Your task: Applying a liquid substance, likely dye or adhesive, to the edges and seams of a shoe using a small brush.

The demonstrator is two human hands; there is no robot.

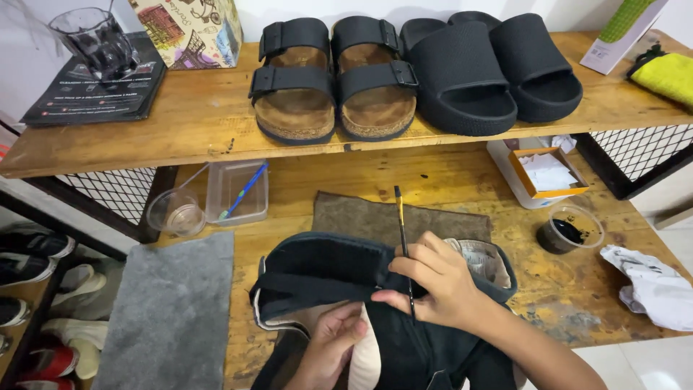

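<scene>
Currently right hand pinches a thin paintbrush, fingers closed round the shaft, long axis near vertical in frame, bristle end down at the black shoe, handle end pointing to the upper shelf. Shoe sits lower centre of the frame, partly over a brown mat. Left hand is curled closed on the shoe's pale lining from below, bracing it. Brush hand is directly over the upper, so it's the nearer one. Small cup of black paint sits right of it, well apart
</scene>
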